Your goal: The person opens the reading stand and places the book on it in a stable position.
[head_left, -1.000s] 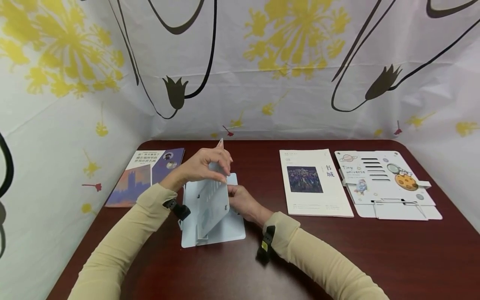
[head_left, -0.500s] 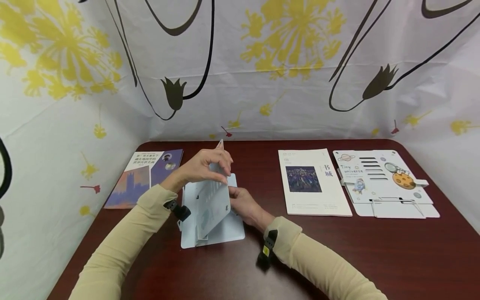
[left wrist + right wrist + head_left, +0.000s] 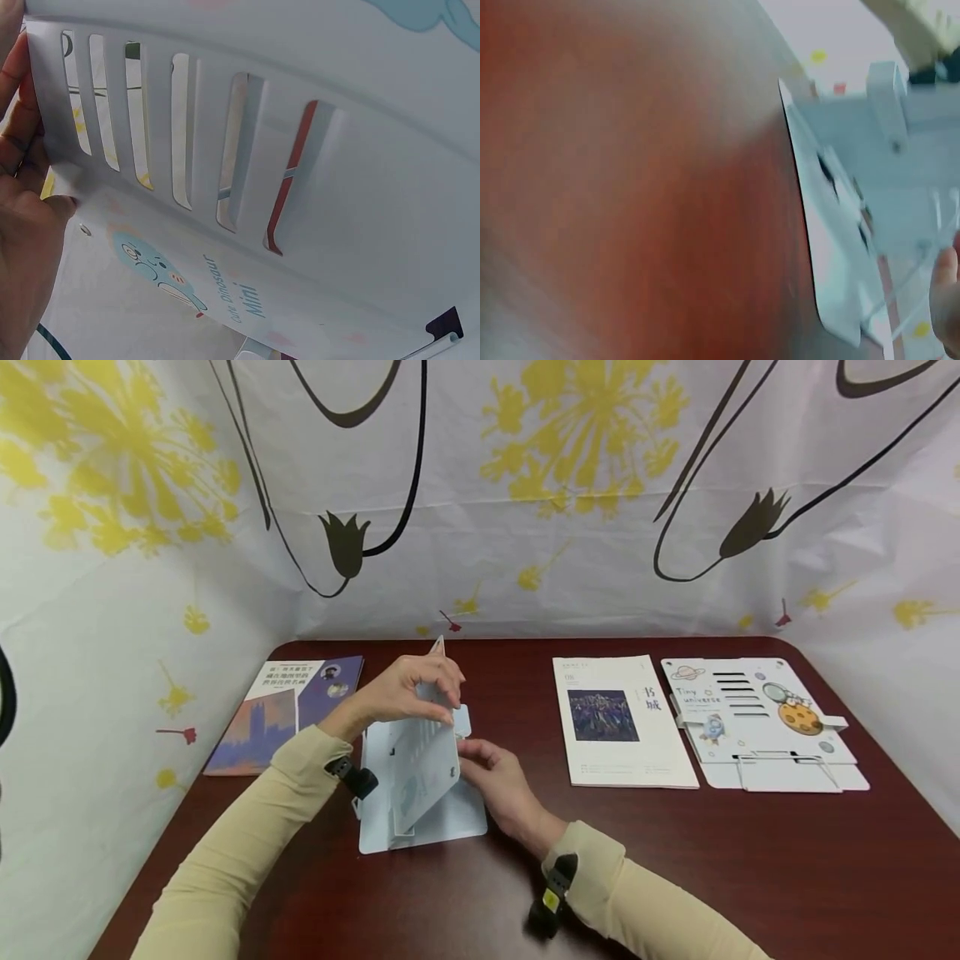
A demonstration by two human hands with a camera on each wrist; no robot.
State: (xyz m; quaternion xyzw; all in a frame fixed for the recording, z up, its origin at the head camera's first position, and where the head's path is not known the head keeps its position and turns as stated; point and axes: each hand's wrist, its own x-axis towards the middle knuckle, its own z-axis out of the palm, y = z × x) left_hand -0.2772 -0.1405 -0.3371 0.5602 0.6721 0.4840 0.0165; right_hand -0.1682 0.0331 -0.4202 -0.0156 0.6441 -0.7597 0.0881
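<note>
The book stand (image 3: 427, 777) slants below the fingers of the left hand (image 3: 408, 689), which pinch its raised edge, seemingly mid-adjustment, and likely needs its tilt fixed by the right hand (image 3: 508, 787), whose grip I can't tell.

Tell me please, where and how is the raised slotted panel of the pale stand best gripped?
Probably by its upper edge, coming from above and pinching both faces: the panel leans up from the base plate, so this thin edge is raised, and the left hand pinches there.
</note>
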